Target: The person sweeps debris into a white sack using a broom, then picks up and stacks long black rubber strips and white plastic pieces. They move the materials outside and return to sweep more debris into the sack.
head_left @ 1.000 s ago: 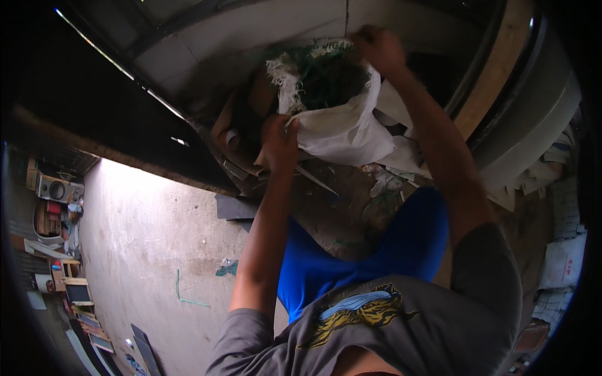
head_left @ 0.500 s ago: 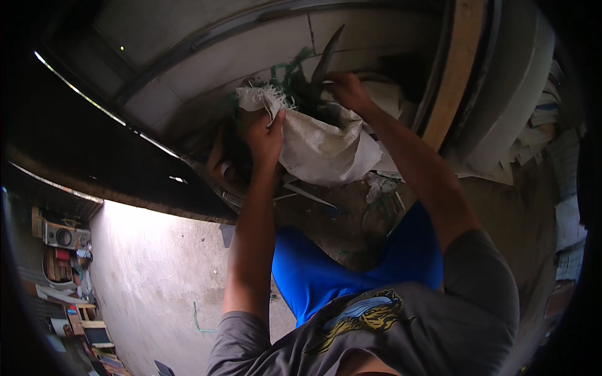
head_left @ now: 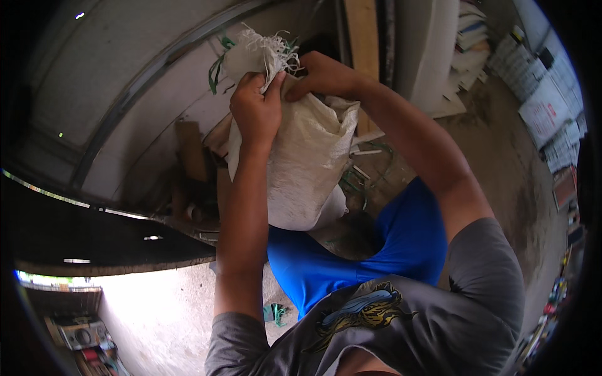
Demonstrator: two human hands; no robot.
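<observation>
A white woven sack (head_left: 301, 169) stands upright in front of my knees, bulging, its gathered top edge frayed into loose white strands. My left hand (head_left: 257, 116) is closed around the rim, thumb pressed on the folded cloth. On the sack's other side my right hand (head_left: 326, 76) curls over the upper part, thumb against the fabric, its fingertips partly hidden behind it. Green plastic strands (head_left: 216, 69) stick out beside the frayed edge. What the sack holds cannot be seen.
A pale panelled wall (head_left: 147, 131) rises behind the sack, with a wooden plank (head_left: 362, 53) standing upright at its right. Green and white scraps (head_left: 370, 166) litter the floor right of the sack. Stacked papers (head_left: 473, 37) lie at the far right, a radio-like box (head_left: 81, 336) at lower left.
The sack has been raised and drawn closer, now standing taller. My right hand has moved left to the rim beside my left hand. The dark curved blade-like thing near it is out of sight.
</observation>
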